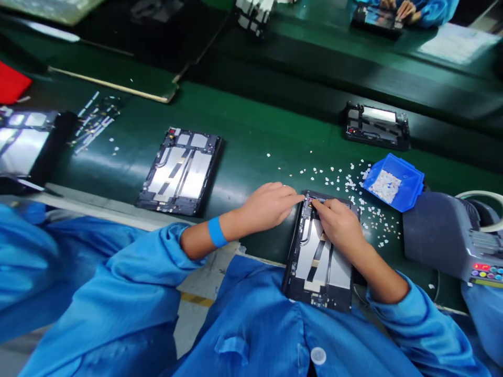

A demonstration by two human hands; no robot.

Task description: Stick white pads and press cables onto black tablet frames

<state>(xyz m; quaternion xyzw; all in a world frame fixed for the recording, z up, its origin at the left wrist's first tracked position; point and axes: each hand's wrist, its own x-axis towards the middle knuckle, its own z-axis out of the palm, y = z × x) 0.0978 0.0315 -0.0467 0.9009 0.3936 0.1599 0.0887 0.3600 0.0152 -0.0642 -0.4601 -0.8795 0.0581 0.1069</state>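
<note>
An opened tablet (pixel 304 256) with bare silver batteries and dark flex cables lies in front of me, its near end against my smock. My left hand (pixel 271 207), with a blue band at the wrist, reaches from the left to the tablet's far left corner; its index finger points at the edge and the other fingers are curled. My right hand (pixel 340 225) rests over the tablet's upper right, thumb and forefinger pressed together at small parts near the same corner. Whatever lies between the fingertips of either hand is too small to make out.
Small white pieces (pixel 349 183) lie scattered beside a blue bin (pixel 412 183) holding more. A grey tape dispenser (pixel 436 230) stands right. Other opened tablets (pixel 178 170) lie left, and one (pixel 377 125) beyond. A co-worker's hands (pixel 404 9) work across the bench.
</note>
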